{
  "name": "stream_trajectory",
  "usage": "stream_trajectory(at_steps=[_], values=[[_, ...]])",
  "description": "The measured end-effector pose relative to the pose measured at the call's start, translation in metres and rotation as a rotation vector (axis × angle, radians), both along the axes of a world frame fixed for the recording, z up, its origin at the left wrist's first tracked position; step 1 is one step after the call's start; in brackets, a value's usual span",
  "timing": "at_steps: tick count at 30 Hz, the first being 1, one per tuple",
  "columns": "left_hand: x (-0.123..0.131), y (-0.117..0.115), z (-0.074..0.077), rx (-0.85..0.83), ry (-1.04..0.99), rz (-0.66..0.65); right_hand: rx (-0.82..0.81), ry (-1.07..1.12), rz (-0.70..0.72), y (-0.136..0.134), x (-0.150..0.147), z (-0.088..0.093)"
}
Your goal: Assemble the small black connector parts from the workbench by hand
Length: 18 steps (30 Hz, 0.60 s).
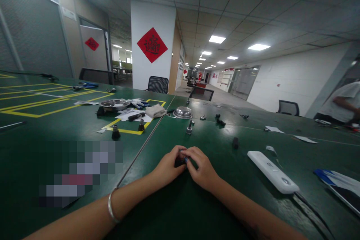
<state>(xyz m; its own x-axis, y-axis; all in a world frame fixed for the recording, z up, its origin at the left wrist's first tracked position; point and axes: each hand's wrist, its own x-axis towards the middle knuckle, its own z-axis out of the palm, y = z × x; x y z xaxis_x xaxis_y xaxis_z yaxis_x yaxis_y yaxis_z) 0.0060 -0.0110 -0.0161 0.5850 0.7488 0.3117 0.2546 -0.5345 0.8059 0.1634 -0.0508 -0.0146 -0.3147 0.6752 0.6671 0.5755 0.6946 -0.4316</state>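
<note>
My left hand (172,162) and my right hand (200,168) meet above the green table, fingertips touching. Both are closed, with fingers and thumbs curled around something small and dark. Most of it is hidden by the fingers, and its kind cannot be made out; a bluish spot shows by my right thumb. Just beyond the hands stands a small metal fitting (189,129). Farther off is a shiny domed metal piece (183,112). To the right lies a short black cylinder (235,143). Two black flared parts (115,132) stand on the left.
A white power strip (271,170) with a cable lies to the right, near a blue-and-white packet (340,187). Back left are a metal dish (114,104), a cloth (155,110) and gloves (138,102). Several small dark parts (220,120) lie farther back. A person (341,103) is at far right.
</note>
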Motion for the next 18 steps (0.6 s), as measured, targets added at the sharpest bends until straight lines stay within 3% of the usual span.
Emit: stream_trajectory(at_steps=[12,18], values=[[-0.0005,0.0007,-0.0005,0.0,-0.007,-0.016,-0.033,-0.017,-0.071,0.0003,-0.0006,-0.0017],[0.0001,0.0031,-0.0052,-0.006,-0.012,-0.012,0.007,-0.02,-0.014,0.0008,-0.0009,-0.0011]])
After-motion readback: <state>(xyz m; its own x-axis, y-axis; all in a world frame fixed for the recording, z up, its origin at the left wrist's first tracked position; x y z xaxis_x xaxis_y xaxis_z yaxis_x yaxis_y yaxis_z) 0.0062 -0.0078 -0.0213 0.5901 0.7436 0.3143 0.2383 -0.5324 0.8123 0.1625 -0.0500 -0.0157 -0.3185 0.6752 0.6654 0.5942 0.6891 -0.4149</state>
